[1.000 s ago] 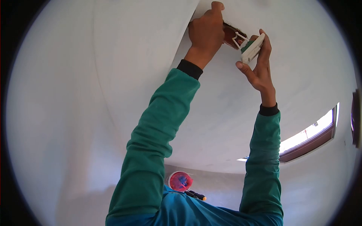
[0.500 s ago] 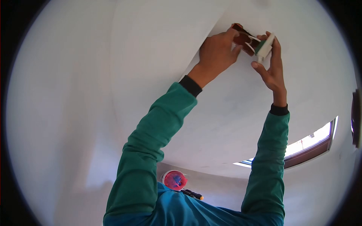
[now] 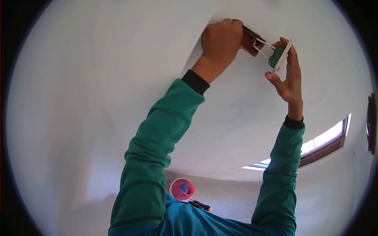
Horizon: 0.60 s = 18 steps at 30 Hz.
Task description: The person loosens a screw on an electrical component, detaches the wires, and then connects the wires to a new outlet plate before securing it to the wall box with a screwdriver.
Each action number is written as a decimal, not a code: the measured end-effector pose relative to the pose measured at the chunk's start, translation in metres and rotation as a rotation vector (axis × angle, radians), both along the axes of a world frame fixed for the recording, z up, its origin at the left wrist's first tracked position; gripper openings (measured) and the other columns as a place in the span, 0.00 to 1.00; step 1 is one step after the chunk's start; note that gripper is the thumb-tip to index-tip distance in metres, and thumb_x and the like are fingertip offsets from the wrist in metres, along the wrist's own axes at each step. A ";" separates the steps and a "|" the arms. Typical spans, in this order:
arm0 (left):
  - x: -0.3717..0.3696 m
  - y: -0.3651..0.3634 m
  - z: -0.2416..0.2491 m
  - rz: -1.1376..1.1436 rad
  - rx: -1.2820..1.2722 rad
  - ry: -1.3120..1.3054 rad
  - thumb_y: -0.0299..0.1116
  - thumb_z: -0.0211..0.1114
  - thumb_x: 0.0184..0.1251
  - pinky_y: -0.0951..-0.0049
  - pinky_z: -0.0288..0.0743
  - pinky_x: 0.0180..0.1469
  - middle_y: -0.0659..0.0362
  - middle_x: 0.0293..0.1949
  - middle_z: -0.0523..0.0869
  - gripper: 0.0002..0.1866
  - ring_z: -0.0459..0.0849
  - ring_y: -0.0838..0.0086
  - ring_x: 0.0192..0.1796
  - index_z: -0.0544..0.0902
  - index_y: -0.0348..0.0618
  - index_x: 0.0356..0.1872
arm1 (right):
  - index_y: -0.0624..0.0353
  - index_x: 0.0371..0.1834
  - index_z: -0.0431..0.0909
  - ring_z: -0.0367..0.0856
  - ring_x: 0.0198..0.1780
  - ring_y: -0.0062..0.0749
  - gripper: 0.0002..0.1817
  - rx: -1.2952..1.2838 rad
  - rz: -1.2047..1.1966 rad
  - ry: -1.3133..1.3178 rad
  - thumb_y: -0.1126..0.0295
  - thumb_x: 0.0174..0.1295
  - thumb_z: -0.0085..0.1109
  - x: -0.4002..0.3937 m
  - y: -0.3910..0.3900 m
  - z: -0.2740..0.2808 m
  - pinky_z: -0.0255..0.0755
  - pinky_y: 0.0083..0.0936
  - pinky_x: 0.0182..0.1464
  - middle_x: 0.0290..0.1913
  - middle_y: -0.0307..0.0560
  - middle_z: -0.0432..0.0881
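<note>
A wall switch or socket (image 3: 277, 57) with a white faceplate and a green back is gripped along its edges by my right hand (image 3: 290, 84). Its front faces away from me, so the exact kind is hidden. Two white wires (image 3: 265, 43) run from its back into a reddish-brown recessed box (image 3: 248, 42) in the wall. My left hand (image 3: 223, 43) is at the left end of that box, its fingers curled in at the edge. The back of the hand hides the fingertips and whatever they pinch.
Below is a white bucket (image 3: 169, 189) with pink and blue contents. Beside it lies a dark-handled tool with an orange end (image 3: 204, 205), perhaps a screwdriver. A brown-framed window (image 3: 323, 151) is at the right; a wall corner runs close by my left hand.
My left hand has shifted left and up, from over the box's middle to its left end. The faceplate has moved slightly right and turned, showing more green back and wire.
</note>
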<state>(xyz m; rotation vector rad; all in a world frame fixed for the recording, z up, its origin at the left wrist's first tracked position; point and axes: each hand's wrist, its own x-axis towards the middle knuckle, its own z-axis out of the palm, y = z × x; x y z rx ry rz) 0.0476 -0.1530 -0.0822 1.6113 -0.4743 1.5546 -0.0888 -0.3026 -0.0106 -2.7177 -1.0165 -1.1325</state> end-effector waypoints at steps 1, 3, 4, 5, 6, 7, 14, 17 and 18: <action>-0.001 0.003 -0.003 -0.012 0.008 -0.003 0.34 0.71 0.46 0.63 0.73 0.21 0.62 0.21 0.81 0.05 0.83 0.64 0.23 0.83 0.49 0.22 | 0.63 0.71 0.58 0.73 0.61 0.47 0.49 -0.002 0.008 -0.012 0.53 0.51 0.73 -0.004 -0.003 -0.004 0.68 0.39 0.63 0.60 0.53 0.74; -0.002 0.011 -0.009 -0.073 0.112 0.011 0.30 0.74 0.40 0.69 0.77 0.27 0.58 0.26 0.84 0.13 0.85 0.65 0.27 0.81 0.46 0.29 | 0.62 0.71 0.58 0.73 0.61 0.48 0.48 0.001 -0.003 -0.025 0.55 0.50 0.74 -0.008 -0.006 -0.015 0.69 0.39 0.62 0.60 0.53 0.74; -0.005 0.012 -0.009 -0.078 0.120 0.012 0.30 0.74 0.40 0.69 0.77 0.27 0.58 0.26 0.84 0.13 0.85 0.65 0.27 0.81 0.46 0.29 | 0.61 0.71 0.59 0.74 0.61 0.48 0.48 -0.003 -0.001 -0.027 0.57 0.48 0.75 -0.010 -0.005 -0.019 0.70 0.39 0.61 0.61 0.53 0.73; -0.009 0.014 -0.008 -0.076 0.118 0.048 0.30 0.74 0.42 0.68 0.77 0.26 0.58 0.26 0.84 0.14 0.85 0.65 0.26 0.80 0.46 0.32 | 0.61 0.71 0.59 0.74 0.61 0.48 0.48 0.005 -0.004 -0.026 0.57 0.48 0.75 -0.011 -0.004 -0.021 0.70 0.39 0.61 0.61 0.53 0.73; -0.011 0.012 -0.006 -0.071 0.114 0.084 0.31 0.74 0.43 0.68 0.76 0.25 0.58 0.25 0.84 0.16 0.85 0.65 0.25 0.79 0.47 0.35 | 0.60 0.70 0.60 0.74 0.60 0.49 0.48 -0.039 0.000 -0.096 0.59 0.47 0.76 -0.013 -0.003 -0.019 0.70 0.40 0.61 0.61 0.53 0.73; -0.013 0.012 -0.002 -0.072 0.117 0.082 0.31 0.74 0.43 0.68 0.76 0.25 0.58 0.25 0.84 0.16 0.85 0.65 0.25 0.79 0.47 0.35 | 0.60 0.70 0.61 0.74 0.59 0.49 0.47 -0.087 0.003 -0.168 0.61 0.46 0.76 -0.015 0.000 -0.015 0.71 0.40 0.60 0.61 0.54 0.72; -0.016 0.009 -0.002 -0.151 -0.069 -0.067 0.26 0.64 0.59 0.68 0.68 0.18 0.58 0.19 0.77 0.07 0.77 0.67 0.17 0.73 0.43 0.34 | 0.58 0.70 0.62 0.75 0.58 0.51 0.47 -0.049 -0.030 -0.135 0.66 0.44 0.77 -0.018 0.012 -0.026 0.73 0.38 0.58 0.60 0.55 0.73; -0.007 0.012 -0.015 -0.222 -0.001 -0.084 0.28 0.68 0.55 0.68 0.72 0.23 0.58 0.22 0.80 0.11 0.80 0.65 0.21 0.78 0.44 0.39 | 0.53 0.72 0.62 0.76 0.61 0.50 0.47 -0.080 -0.055 -0.194 0.67 0.44 0.75 -0.015 0.016 -0.026 0.71 0.45 0.62 0.62 0.54 0.74; -0.005 0.015 -0.016 -0.254 0.012 -0.162 0.29 0.72 0.49 0.68 0.75 0.25 0.58 0.24 0.83 0.15 0.84 0.64 0.24 0.78 0.46 0.38 | 0.53 0.72 0.61 0.76 0.61 0.51 0.48 -0.079 -0.089 -0.171 0.69 0.44 0.75 -0.016 0.018 -0.025 0.72 0.45 0.62 0.61 0.55 0.75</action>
